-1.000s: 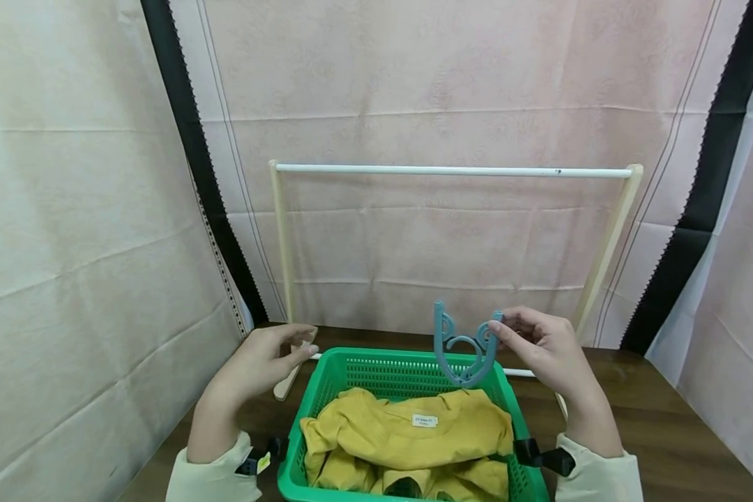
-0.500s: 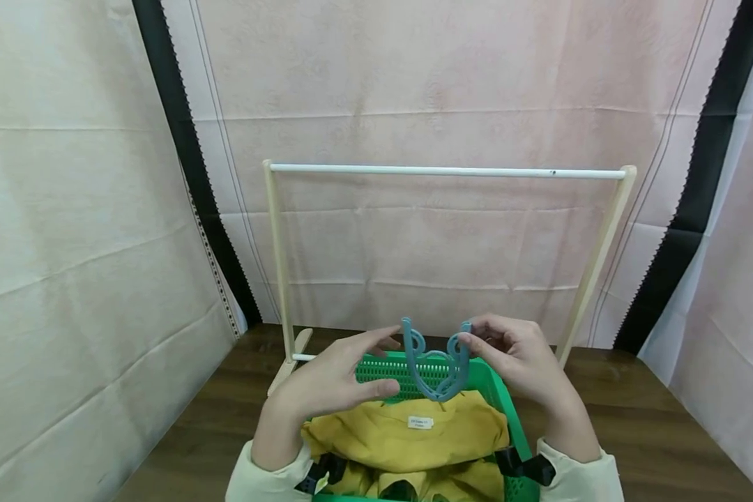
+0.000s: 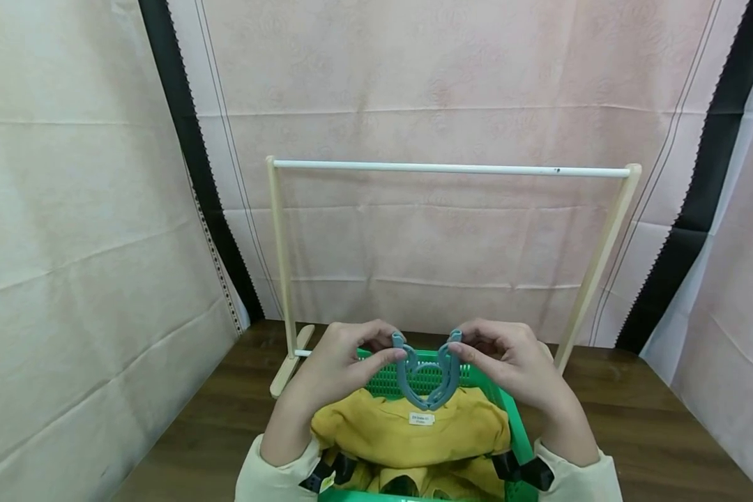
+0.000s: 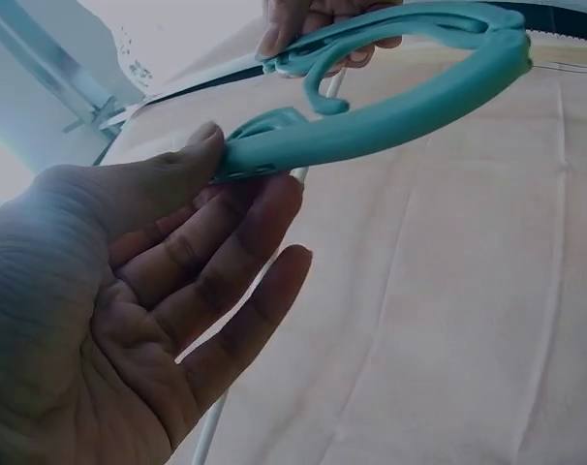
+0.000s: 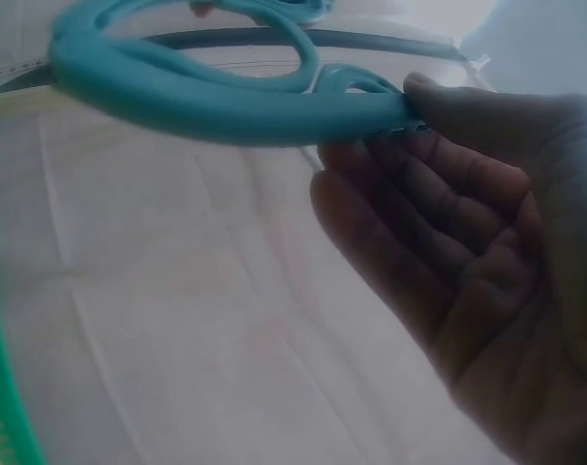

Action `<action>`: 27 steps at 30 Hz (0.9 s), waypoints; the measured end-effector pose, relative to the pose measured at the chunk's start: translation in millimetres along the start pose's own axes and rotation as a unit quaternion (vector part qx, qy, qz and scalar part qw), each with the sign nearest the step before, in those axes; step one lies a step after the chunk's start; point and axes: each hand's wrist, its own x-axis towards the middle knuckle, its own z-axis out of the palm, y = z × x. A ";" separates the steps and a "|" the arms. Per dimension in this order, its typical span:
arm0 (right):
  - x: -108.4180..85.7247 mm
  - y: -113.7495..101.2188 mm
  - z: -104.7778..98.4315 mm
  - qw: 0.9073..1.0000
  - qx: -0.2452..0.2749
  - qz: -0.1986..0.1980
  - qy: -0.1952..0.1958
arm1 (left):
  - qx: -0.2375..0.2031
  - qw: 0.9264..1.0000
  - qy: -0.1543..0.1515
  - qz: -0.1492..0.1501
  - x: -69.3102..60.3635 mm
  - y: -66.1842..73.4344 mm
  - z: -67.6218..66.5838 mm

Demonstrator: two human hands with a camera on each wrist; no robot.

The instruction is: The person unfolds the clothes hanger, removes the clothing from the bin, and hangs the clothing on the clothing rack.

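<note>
A blue, U-shaped folding clothes hanger (image 3: 403,380) with curled inner parts hangs in the air, its bend pointing down. My left hand (image 3: 345,362) pinches the tip of one arm between thumb and fingers. The other tip is pinched by my right hand (image 3: 511,359). In the left wrist view, thumb and fingertips meet on the hanger (image 4: 371,136), and the lower fingers stay loosely bent. A yellow shirt (image 3: 408,443) with a white neck label lies below, bunched in a green basket (image 3: 522,436). My left forearm hides part of the basket.
Behind the basket stands a garment rack with a white bar (image 3: 414,166) and cream posts (image 3: 280,251). It stands on a brown wooden table (image 3: 640,432). Pale cloth walls (image 3: 88,209) with black edging surround the table on the left, back and right.
My left hand has come in from the left and now pinches the hanger's free arm. My right hand has brought the hanger left and lower. The hanger's two tips are closer together.
</note>
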 end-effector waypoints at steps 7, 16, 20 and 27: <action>0.3 3.9 1.3 0.999 0.014 -0.004 -0.042 | 0.005 1.000 -0.031 -0.002 -2.2 -4.3 -1.6; 2.1 4.6 1.7 0.997 -0.002 0.002 -0.072 | 0.012 0.998 -0.048 -0.045 -2.7 -5.7 -4.3; 1.9 4.7 2.6 0.997 -0.004 0.006 -0.076 | 0.020 0.997 -0.053 -0.054 -2.7 -5.7 -4.4; 3.0 5.8 3.3 0.997 -0.011 0.003 -0.082 | 0.027 0.996 -0.059 -0.056 -2.8 -6.4 -5.1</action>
